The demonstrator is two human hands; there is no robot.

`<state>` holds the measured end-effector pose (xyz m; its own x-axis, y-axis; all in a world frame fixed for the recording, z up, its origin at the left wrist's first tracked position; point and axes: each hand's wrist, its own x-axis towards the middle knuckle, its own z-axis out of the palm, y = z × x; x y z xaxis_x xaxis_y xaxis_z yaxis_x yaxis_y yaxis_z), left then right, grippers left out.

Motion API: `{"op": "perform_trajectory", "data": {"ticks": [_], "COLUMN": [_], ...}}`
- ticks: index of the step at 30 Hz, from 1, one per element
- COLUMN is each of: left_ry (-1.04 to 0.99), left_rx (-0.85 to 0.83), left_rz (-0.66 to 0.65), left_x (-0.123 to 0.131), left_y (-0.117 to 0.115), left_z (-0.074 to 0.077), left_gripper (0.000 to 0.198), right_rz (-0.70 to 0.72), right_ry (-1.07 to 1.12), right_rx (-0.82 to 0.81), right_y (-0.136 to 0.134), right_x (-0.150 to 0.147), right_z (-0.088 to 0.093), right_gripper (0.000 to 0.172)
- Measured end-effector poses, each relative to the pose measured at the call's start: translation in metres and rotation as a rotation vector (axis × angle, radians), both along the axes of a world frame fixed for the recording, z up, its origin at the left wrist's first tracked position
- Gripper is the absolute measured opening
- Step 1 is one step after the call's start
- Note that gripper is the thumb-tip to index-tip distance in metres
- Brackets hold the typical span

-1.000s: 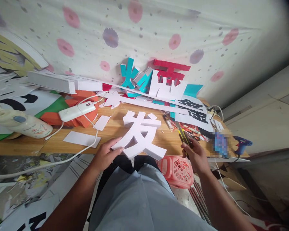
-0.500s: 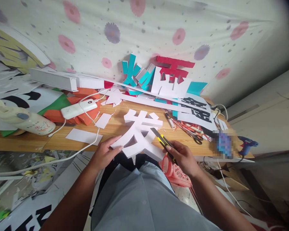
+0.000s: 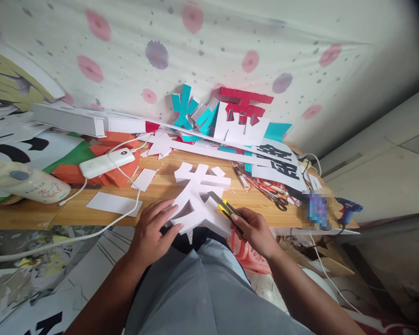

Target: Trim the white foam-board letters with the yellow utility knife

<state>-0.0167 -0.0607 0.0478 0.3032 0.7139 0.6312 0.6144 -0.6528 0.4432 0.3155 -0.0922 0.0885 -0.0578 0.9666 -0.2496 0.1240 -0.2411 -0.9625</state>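
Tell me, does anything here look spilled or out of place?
Yes: paper scraps lie strewn below the table at left, like dropped waste. Also, a blocky, blurred patch beside the blue glue gun hides whatever is there.

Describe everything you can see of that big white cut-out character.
The white character looks made of stiff board: a smooth flat face, thick side walls, crossing strokes, a short stroke at upper right. It faces up at the near edge of the wooden table. The left hand holds its lower left stroke; the cutter in the right hand overlaps it, contact unclear.
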Motion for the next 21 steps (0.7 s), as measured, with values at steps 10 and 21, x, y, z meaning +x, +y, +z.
{"op": "perform_trajectory", "data": {"ticks": [10,21], "left_ry": [0.302,0.229], "left_rx": [-0.038,0.028], "left_rz": [0.005,-0.033], "left_x": [0.038,0.044], "left_y": [-0.012,-0.001], "left_z": [0.019,0.004], "left_gripper": [0.033,0.022], "right_rz": [0.0,0.012], "right_ry": [0.022,-0.013], "right_rx": [-0.025,-0.012], "right_y": [0.002,0.0], "right_x": [-0.002,-0.003], "right_z": [0.007,0.006], "right_gripper": [0.058,0.064]}}
